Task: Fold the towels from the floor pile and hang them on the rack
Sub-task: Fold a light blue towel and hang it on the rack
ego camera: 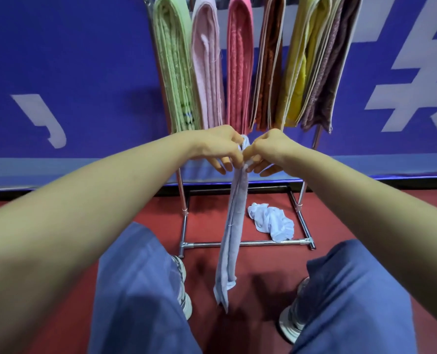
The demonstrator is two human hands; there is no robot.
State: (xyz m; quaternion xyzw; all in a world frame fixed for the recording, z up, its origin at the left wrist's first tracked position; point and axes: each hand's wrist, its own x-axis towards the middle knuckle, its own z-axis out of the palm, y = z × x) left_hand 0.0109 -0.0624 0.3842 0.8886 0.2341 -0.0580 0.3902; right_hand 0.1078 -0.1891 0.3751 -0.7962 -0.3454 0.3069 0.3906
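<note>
Looks nearly done: six hung towels (239, 72) folded over the far rack (245, 243), a blue towel (234, 226) pinched at its top by left hand (217, 146) and right hand (271, 149), dangling lengthwise-folded nearer, one crumpled towel (271, 222) left on the floor (365, 213) under the rack.

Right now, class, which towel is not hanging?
The crumpled pale blue towel on the red floor inside the rack base; the lavender towel and the folded coloured towels all hang.

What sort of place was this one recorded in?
Indoors, probably a staged hall or event space rather than a home: a big blue banner with white lettering, a red floor, and a free-standing metal rack hung with folded towels.
</note>
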